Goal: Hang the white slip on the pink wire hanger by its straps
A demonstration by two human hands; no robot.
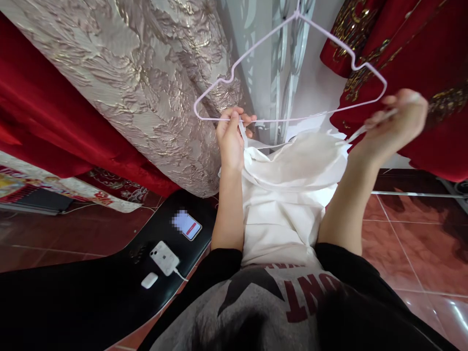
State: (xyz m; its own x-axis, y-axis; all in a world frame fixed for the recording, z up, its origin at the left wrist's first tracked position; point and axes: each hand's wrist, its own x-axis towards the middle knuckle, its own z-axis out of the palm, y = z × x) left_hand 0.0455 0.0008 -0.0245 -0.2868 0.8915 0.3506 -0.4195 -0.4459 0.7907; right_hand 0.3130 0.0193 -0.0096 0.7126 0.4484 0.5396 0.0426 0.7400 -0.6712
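A white garment point(281, 209) with thin straps hangs down in front of my body. Near the lower left bar of a pale lilac hanger point(310, 117), my left hand point(234, 136) pinches one narrow white strap point(243, 131). Its fingers overlap the bar; whether they also grip it I cannot tell. Over at the hanger's right end, my right hand point(398, 117) is closed on the other strap point(356, 135), drawing it up and out to the right. Motion blurs this hand a little. The hanger hangs upright, its hook cut off by the top edge.
Textured beige-gold fabric point(146, 87) hangs on the left, red velvet point(54, 117) beyond it. Red cloth with gold embroidery point(409, 63) hangs at right. A black bench point(91, 292) holds two phones point(165, 257) point(188, 225) and a white earbud case point(149, 280).
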